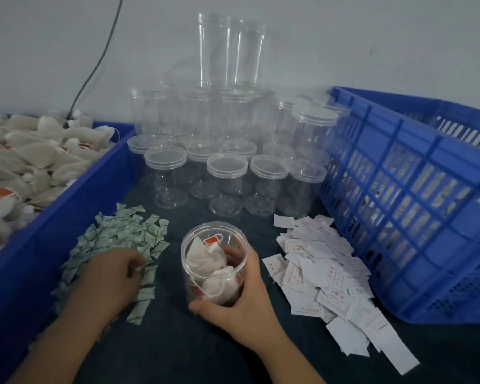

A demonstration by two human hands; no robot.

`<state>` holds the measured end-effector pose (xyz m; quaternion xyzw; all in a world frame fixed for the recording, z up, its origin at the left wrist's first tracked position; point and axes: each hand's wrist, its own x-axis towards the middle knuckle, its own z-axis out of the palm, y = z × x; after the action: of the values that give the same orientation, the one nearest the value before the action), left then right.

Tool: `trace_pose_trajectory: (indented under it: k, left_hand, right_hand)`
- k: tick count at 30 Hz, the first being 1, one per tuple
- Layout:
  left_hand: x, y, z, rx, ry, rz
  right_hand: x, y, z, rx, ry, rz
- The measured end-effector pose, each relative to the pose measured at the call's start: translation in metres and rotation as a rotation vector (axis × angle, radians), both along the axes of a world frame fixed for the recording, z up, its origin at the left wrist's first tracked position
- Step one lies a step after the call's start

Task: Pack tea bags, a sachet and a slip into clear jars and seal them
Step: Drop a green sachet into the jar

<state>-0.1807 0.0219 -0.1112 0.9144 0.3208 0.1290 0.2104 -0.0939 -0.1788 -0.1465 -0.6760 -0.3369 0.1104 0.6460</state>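
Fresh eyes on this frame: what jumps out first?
The open jar at centre front, holding tea bags, gripped by the right hand. Behind it, lidded empty jars stacked against the wall. At left, the left hand pinches a sachet from the green-printed pile.

Left grip (108,275) and right grip (241,306), both bare, on bare forearms (67,336) (right thumbnail (195,307) short and plain)
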Motion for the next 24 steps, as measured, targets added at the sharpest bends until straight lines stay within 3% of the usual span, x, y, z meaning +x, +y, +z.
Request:
trace_pose_trajectory:
  k: [5,9,12,15,17,21,24]
  left_hand:
    - [-0.01,-0.009,0.028,0.085,-0.474,-0.031]
    - [-0.012,-0.041,0.073,-0.129,-0.807,-0.244]
    - [0.001,-0.068,0.087,-0.05,-0.785,-0.452]
    - [0.019,-0.079,0.075,0.069,-0.521,-0.597]
    - [0.027,-0.081,0.061,0.034,-0.47,-0.591]
    - [0.028,-0.084,0.031,-0.44,-0.83,-0.434]
    - [0.027,-0.082,0.009,-0.628,-0.827,-0.5]
  right_hand:
    - [0.001,0.001,-0.001,0.002,0.002,0.003]
    - [0.001,0.002,-0.002,0.0,0.001,0.004]
    - [0.001,0.001,-0.001,0.01,-0.009,0.005]
    - [0.0,0.001,0.003,0.032,-0.031,-0.001]
    - [-0.001,0.001,0.004,0.05,-0.036,0.002]
    - [-0.002,0.002,0.006,0.068,-0.001,0.018]
    - [-0.004,0.001,0.006,0.049,0.001,0.008]
